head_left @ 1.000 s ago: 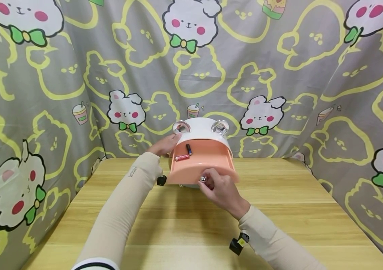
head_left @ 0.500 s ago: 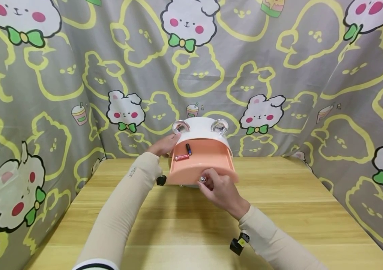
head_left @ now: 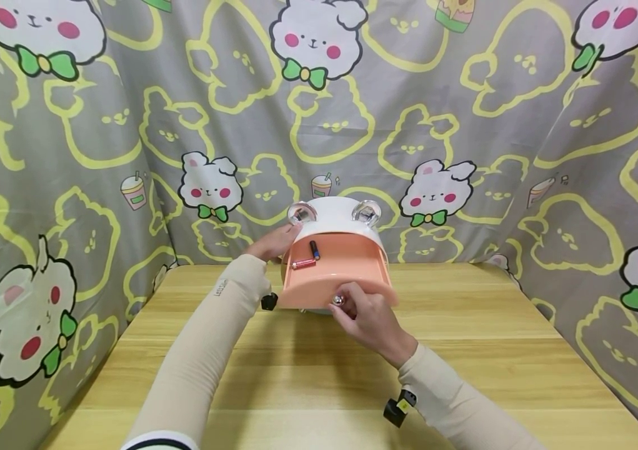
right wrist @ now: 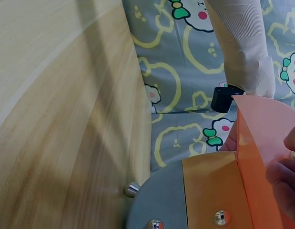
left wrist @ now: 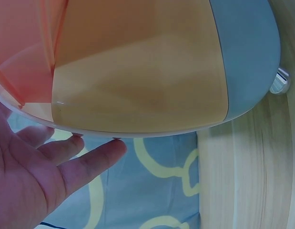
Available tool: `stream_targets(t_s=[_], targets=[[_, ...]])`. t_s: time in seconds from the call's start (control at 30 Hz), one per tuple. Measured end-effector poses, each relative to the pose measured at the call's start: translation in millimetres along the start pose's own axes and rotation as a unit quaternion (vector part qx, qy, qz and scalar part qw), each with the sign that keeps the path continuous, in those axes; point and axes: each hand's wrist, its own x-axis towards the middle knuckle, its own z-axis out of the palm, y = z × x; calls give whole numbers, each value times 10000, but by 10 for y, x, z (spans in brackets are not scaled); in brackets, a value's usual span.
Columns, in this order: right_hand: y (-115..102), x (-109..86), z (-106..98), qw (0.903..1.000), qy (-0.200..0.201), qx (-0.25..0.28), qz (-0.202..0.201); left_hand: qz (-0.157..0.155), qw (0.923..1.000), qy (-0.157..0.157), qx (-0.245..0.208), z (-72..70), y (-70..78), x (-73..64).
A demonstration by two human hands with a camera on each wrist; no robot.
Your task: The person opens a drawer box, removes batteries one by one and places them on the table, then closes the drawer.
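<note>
A small white cabinet [head_left: 330, 214] with clear ear-shaped trims stands at the table's far middle. Its coral top drawer [head_left: 307, 292] is pulled out. Inside lie a red battery [head_left: 304, 264] and a dark battery with a blue end [head_left: 314, 250]. My right hand [head_left: 372, 317] pinches the silver knob [head_left: 338, 300] on the drawer front between thumb and fingers. My left hand [head_left: 276, 242] rests against the cabinet's left side; the left wrist view shows its extended fingers [left wrist: 97, 160] at the shell's edge.
Below the coral drawer, the orange middle drawer [left wrist: 137, 71] and the grey-blue bottom drawer [left wrist: 247, 57] are closed. A silver foot [left wrist: 280, 81] supports the cabinet on the wooden table [head_left: 319, 375]. Patterned grey curtains [head_left: 330, 137] hang behind and at both sides.
</note>
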Motion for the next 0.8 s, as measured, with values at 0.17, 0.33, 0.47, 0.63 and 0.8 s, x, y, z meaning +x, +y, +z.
stream_targets(t_s=[0.17,0.33,0.47,0.63,0.8], targets=[[-3,2,-8,10000,-38,54,17,-42,10000,24,26,1,-5,4],[-9,23,-30,10000,-16,40,2,3,9999,58,86,1,-11,-1],[-11,38,-44,10000,15,48,17,80,9999,62,119,-1,-16,-5],[-12,50,-69,10000,88,40,-13,58,10000,0,47,3,-15,-8],[-11,85,-100,9999,136,-67,-79,42,9999,-21,-100,5,-8,-9]])
